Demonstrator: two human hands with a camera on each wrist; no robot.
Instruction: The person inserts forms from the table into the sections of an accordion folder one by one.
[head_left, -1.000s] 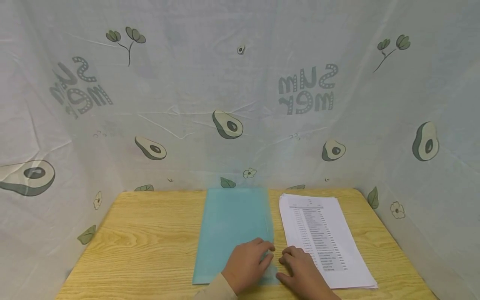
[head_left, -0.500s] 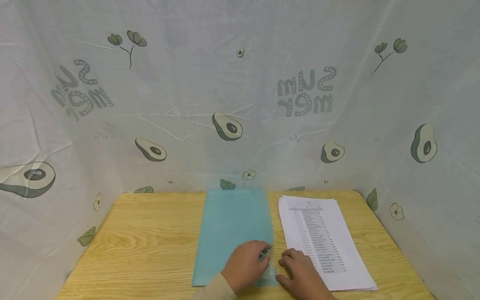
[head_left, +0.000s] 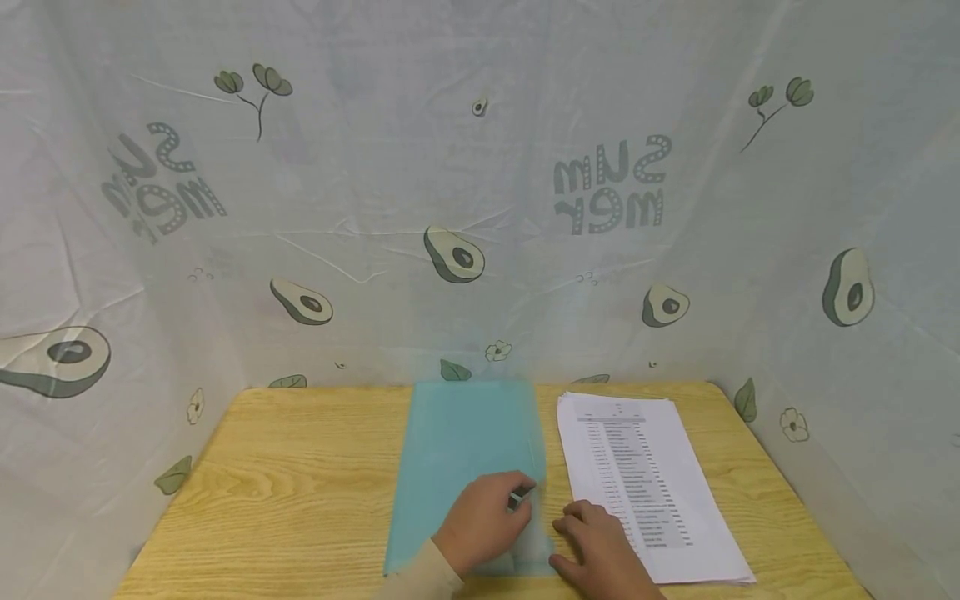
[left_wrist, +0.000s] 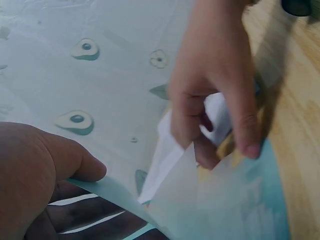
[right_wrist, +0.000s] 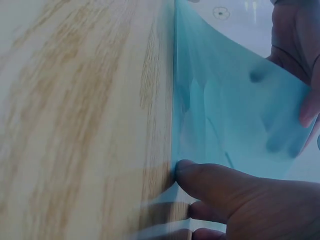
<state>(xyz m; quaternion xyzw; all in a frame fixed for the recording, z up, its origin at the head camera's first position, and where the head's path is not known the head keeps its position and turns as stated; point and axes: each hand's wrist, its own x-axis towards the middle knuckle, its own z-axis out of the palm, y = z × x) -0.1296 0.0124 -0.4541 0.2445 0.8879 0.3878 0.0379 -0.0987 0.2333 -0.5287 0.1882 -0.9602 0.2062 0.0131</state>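
pinches the raised upper sheet [right_wrist: 235, 100] of a teal folder [head_left: 465, 437] in the left hand [head_left: 483, 517], thumb on one face and fingers on the other. keeps to the folder's right side there, near the end closest to the body. bends that sheet up and away from the table [head_left: 300, 475], leaving a gap towards the right hand [head_left: 603, 550]. presses the folder's right edge with the right thumb, near its closest corner; holds the other right fingers loosely bent, just right of the edge. lies flat with the rest of the folder, mostly beyond the left hand and out to its left. looks paler and whitish between the two hands; cannot tell which layer.

shows a stack of printed sheets [head_left: 652, 475] just beyond the right hand and to its right, apart from the folder, with slightly uneven edges and a table of rows on top. wears a light sleeve [head_left: 423, 575] at the left wrist. has a pale cloth [head_left: 360, 183] hanging beyond both hands, printed with avocados, leaves, flowers and mirrored lettering.
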